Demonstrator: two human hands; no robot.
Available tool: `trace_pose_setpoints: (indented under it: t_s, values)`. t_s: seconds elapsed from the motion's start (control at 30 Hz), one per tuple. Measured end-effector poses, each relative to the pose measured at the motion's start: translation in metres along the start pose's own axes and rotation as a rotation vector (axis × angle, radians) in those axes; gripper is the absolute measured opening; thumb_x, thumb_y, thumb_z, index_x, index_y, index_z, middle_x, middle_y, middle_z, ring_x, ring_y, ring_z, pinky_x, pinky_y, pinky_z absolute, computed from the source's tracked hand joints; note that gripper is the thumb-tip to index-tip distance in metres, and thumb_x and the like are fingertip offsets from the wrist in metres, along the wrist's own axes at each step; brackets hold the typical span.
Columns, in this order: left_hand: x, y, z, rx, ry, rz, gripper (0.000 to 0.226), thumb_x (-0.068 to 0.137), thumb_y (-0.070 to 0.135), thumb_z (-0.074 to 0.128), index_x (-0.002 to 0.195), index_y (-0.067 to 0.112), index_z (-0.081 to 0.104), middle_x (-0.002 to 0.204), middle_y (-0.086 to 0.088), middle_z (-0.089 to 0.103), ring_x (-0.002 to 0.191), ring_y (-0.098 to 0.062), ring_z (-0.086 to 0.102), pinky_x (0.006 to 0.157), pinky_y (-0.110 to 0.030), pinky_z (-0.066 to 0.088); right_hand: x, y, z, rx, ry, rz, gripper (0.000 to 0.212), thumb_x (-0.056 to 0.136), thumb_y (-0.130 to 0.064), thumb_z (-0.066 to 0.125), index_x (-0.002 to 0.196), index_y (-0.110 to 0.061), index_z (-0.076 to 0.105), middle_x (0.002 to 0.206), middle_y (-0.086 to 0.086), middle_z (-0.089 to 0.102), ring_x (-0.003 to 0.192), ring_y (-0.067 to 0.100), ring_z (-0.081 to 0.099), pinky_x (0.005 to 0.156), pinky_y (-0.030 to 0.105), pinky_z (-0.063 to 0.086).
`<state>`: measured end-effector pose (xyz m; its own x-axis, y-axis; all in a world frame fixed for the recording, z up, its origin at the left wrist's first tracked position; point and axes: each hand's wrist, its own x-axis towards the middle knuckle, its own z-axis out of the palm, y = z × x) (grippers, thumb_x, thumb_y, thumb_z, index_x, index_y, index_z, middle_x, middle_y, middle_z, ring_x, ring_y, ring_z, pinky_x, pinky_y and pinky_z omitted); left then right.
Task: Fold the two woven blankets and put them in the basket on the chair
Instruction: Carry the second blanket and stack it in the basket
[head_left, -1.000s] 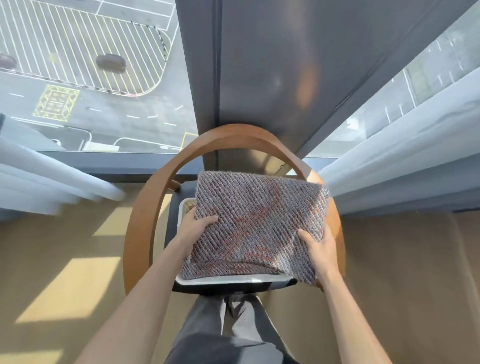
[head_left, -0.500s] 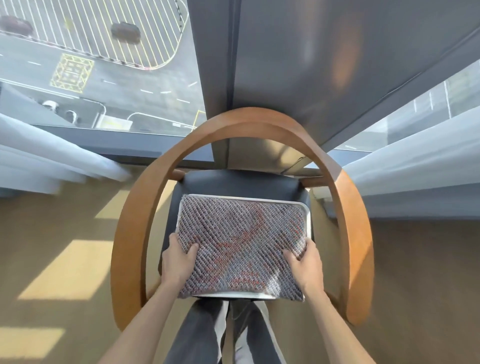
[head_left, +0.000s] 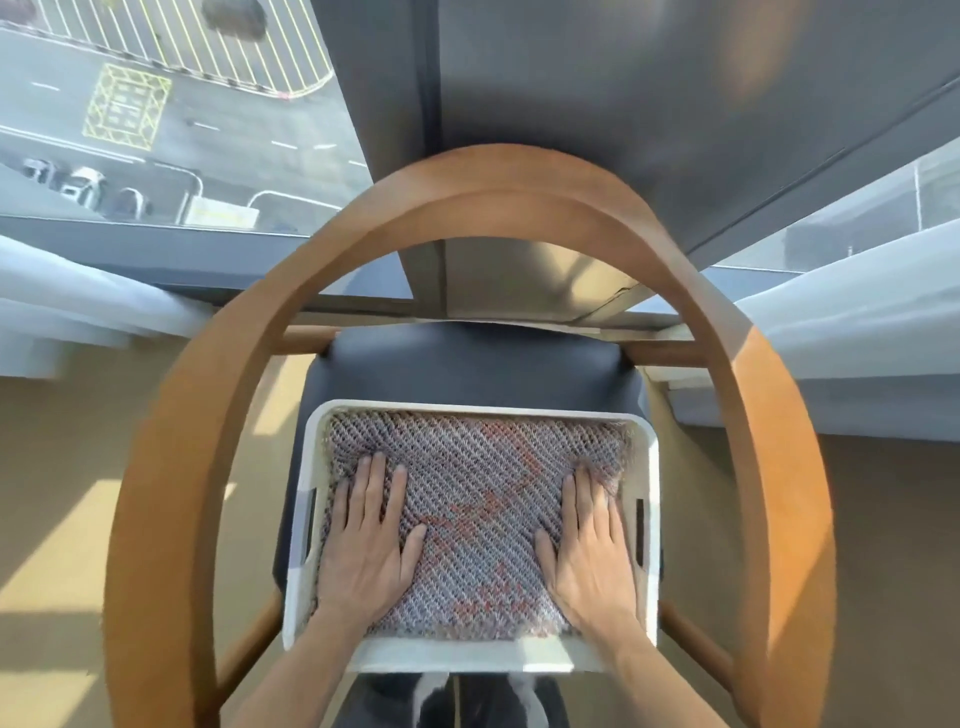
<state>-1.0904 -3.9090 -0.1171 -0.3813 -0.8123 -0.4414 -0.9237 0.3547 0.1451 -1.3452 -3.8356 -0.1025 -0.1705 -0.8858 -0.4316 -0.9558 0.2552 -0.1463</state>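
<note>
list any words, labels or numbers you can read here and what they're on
No text here is legible.
Yellow box marking on the road outside: marks inside it, too blurred to read.
Blanket, basket, chair: no label, brand or number shows.

Basket (head_left: 478, 408): white walls ring the folded blanket (head_left: 478, 499) on all four sides. My left hand (head_left: 366, 545) and my right hand (head_left: 589, 545) lie flat on it, each just beside a side wall. Room upward is open.

Wooden hoop (head_left: 498, 192): the chair's back-and-arm band arcs round the basket left, far and right. It is open on the near side, where my forearms come in.

Seat (head_left: 478, 358): a bare dark strip between the basket's far wall and the hoop.

Side rungs (head_left: 249, 644): low, under the hoop, either side of the basket.

Curtains (head_left: 841, 322): outside the hoop, well apart.
</note>
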Motion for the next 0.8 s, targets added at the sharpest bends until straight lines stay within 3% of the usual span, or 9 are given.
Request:
trace_pose_setpoints:
  t_s: [0.07, 0.23, 0.37, 0.43, 0.53, 0.6, 0.73, 0.8]
  values:
    - [0.001, -0.002, 0.01, -0.018, 0.011, -0.001, 0.07, 0.095, 0.05, 0.016, 0.149, 0.006, 0.018, 0.158, -0.017, 0.009, 0.145, -0.032, 0.011, 0.117, -0.049, 0.01, 0.004, -0.001, 0.01, 0.022, -0.006, -0.002, 0.07, 0.096, -0.05, 0.024, 0.149, -0.008, 0.007, 0.159, 0.007, -0.002, 0.146, 0.025, 0.004, 0.117, 0.037, 0.003]
    - [-0.009, 0.009, -0.021, -0.075, 0.105, -0.019, 0.067, 0.093, 0.043, 0.029, 0.149, 0.007, 0.021, 0.158, -0.014, 0.009, 0.146, -0.03, 0.01, 0.116, -0.051, 0.014, -0.005, -0.014, -0.02, 0.08, 0.079, -0.003, 0.065, 0.094, -0.039, 0.035, 0.146, -0.002, 0.025, 0.157, 0.01, 0.012, 0.145, 0.026, 0.012, 0.117, 0.044, 0.016]
    - [0.009, 0.032, -0.048, -0.108, 0.133, 0.121, 0.067, 0.094, 0.04, 0.028, 0.151, 0.007, 0.012, 0.159, -0.014, 0.007, 0.146, -0.029, 0.007, 0.117, -0.049, 0.009, 0.009, -0.049, -0.042, 0.125, 0.146, -0.025, 0.062, 0.092, -0.032, 0.039, 0.144, -0.001, 0.028, 0.155, 0.016, 0.021, 0.144, 0.028, 0.016, 0.117, 0.046, 0.015]
    - [0.02, 0.041, -0.047, -0.052, 0.066, 0.165, 0.067, 0.096, 0.043, 0.024, 0.151, 0.007, 0.013, 0.159, -0.014, 0.006, 0.146, -0.028, 0.006, 0.116, -0.047, 0.01, 0.024, -0.059, -0.044, 0.084, 0.059, -0.022, 0.064, 0.094, -0.038, 0.036, 0.147, -0.003, 0.023, 0.156, 0.015, 0.014, 0.145, 0.028, 0.013, 0.118, 0.047, 0.013]
    - [0.034, 0.039, -0.042, 0.046, -0.025, 0.141, 0.066, 0.097, 0.047, 0.017, 0.15, 0.008, 0.012, 0.158, -0.013, 0.007, 0.146, -0.027, 0.003, 0.117, -0.046, 0.006, 0.046, -0.06, -0.038, -0.019, -0.128, -0.017, 0.069, 0.097, -0.047, 0.022, 0.149, -0.007, -0.001, 0.156, 0.009, -0.012, 0.146, 0.024, -0.004, 0.119, 0.041, -0.003]
    - [0.034, 0.036, -0.045, 0.081, -0.039, 0.149, 0.067, 0.097, 0.047, 0.013, 0.151, 0.009, 0.004, 0.159, -0.012, 0.0, 0.146, -0.025, -0.005, 0.119, -0.046, -0.001, 0.049, -0.062, -0.04, -0.021, -0.145, -0.026, 0.069, 0.097, -0.046, 0.022, 0.149, -0.007, -0.002, 0.157, 0.01, -0.01, 0.146, 0.023, -0.007, 0.118, 0.04, -0.004]
    - [0.006, 0.026, -0.056, -0.102, 0.098, 0.046, 0.067, 0.096, 0.042, 0.025, 0.151, 0.008, 0.009, 0.159, -0.012, 0.003, 0.147, -0.025, 0.002, 0.118, -0.045, 0.004, 0.018, -0.053, -0.05, 0.145, 0.177, 0.04, 0.061, 0.093, -0.034, 0.037, 0.145, -0.004, 0.028, 0.155, 0.015, 0.02, 0.144, 0.028, 0.012, 0.117, 0.044, 0.013]
    - [-0.016, 0.015, -0.05, -0.135, 0.135, -0.024, 0.068, 0.095, 0.042, 0.026, 0.151, 0.006, 0.009, 0.159, -0.013, 0.003, 0.147, -0.026, 0.003, 0.118, -0.044, 0.005, -0.005, -0.04, -0.042, 0.172, 0.243, 0.116, 0.058, 0.093, -0.032, 0.04, 0.142, -0.001, 0.034, 0.153, 0.018, 0.023, 0.144, 0.032, 0.013, 0.114, 0.048, 0.024]
